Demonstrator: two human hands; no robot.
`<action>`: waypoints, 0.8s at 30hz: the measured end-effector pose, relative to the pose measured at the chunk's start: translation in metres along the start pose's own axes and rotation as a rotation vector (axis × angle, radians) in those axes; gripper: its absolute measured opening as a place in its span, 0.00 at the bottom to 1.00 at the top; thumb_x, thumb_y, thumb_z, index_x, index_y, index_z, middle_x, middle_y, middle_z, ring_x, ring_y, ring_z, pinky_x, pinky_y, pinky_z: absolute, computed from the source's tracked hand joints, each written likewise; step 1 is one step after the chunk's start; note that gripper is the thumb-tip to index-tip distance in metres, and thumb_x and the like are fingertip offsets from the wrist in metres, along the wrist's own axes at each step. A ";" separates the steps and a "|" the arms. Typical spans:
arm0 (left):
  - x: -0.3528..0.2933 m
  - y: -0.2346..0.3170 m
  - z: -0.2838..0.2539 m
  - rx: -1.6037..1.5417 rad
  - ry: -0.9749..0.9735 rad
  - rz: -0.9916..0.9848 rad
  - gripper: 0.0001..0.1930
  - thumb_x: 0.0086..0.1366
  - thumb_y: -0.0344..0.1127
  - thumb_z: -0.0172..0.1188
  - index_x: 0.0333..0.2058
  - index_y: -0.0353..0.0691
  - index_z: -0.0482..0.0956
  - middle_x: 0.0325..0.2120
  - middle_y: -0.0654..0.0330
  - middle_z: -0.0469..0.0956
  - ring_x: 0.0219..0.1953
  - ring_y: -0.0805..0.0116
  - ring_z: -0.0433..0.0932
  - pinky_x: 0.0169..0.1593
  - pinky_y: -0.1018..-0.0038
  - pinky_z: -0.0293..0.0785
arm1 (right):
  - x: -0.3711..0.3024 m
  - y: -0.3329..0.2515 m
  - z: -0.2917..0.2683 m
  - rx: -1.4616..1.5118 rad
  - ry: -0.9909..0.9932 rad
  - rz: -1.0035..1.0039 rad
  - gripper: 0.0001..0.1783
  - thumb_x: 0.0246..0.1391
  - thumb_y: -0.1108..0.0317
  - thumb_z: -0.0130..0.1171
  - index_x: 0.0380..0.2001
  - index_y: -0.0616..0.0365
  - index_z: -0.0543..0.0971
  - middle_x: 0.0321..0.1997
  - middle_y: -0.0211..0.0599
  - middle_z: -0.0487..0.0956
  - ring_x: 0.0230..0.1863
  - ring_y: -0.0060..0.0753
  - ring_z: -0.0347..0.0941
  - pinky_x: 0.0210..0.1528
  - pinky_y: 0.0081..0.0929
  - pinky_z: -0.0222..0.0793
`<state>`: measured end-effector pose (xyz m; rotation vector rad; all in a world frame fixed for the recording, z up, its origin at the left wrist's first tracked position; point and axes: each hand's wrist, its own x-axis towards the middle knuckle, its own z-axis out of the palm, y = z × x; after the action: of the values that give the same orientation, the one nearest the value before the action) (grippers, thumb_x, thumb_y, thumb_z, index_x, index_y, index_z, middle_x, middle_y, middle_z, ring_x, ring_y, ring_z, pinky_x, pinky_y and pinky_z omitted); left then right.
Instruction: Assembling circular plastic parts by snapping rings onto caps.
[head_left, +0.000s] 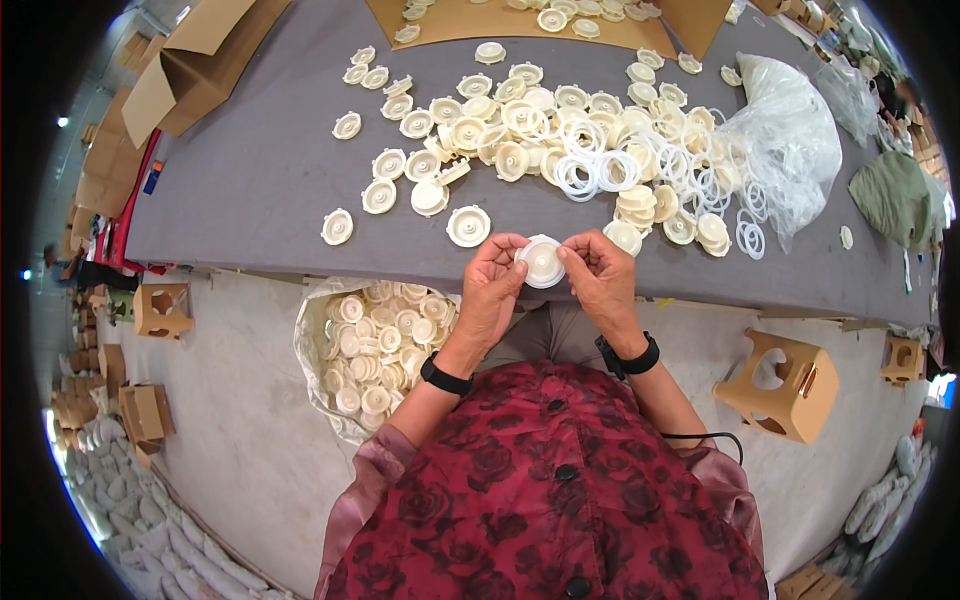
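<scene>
A round cream plastic lid [541,262] is held at the table's near edge, with a pale translucent ring around its rim. My left hand [493,285] grips the lid's left side between thumb and fingers. On the opposite side, my right hand [604,282] pinches the rim with thumb and forefinger. Just beyond my left hand, a single cream lid [468,227] lies flat on the grey-covered table [260,200]. A heap of similar lids [467,133] spreads farther back. Loose translucent rings [618,171] lie over its right part.
A clear plastic bag [785,130] rests right of the heap. An open cardboard box [545,38] with lids stands at the far edge. Below the table at left sits a white sack [312,350] full of lids. A cardboard stool [785,385] stands at right.
</scene>
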<state>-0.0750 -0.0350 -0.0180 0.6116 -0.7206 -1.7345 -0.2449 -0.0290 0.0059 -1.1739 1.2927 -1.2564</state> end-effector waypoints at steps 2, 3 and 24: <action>0.000 0.000 0.002 -0.010 0.000 0.003 0.13 0.66 0.26 0.59 0.49 0.36 0.72 0.46 0.58 0.77 0.47 0.73 0.76 0.54 0.75 0.71 | 0.000 -0.002 -0.001 0.004 -0.016 0.010 0.04 0.58 0.73 0.62 0.32 0.63 0.79 0.23 0.21 0.76 0.25 0.09 0.67 0.27 0.13 0.64; 0.000 0.000 0.003 -0.020 0.002 0.008 0.13 0.67 0.27 0.59 0.49 0.36 0.72 0.45 0.59 0.77 0.47 0.73 0.76 0.54 0.75 0.72 | 0.000 -0.001 -0.001 0.004 -0.014 0.011 0.04 0.58 0.73 0.62 0.32 0.63 0.79 0.23 0.21 0.76 0.25 0.09 0.67 0.27 0.13 0.64; 0.002 -0.005 -0.003 -0.111 0.070 0.003 0.15 0.67 0.31 0.58 0.51 0.37 0.69 0.47 0.57 0.77 0.50 0.67 0.76 0.57 0.68 0.71 | -0.006 -0.009 0.004 -0.744 -0.020 -1.043 0.16 0.35 0.78 0.64 0.34 0.66 0.80 0.35 0.37 0.75 0.34 0.39 0.73 0.33 0.35 0.72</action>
<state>-0.0771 -0.0362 -0.0240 0.5921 -0.5720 -1.7292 -0.2404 -0.0230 0.0144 -2.6015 1.1673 -1.4586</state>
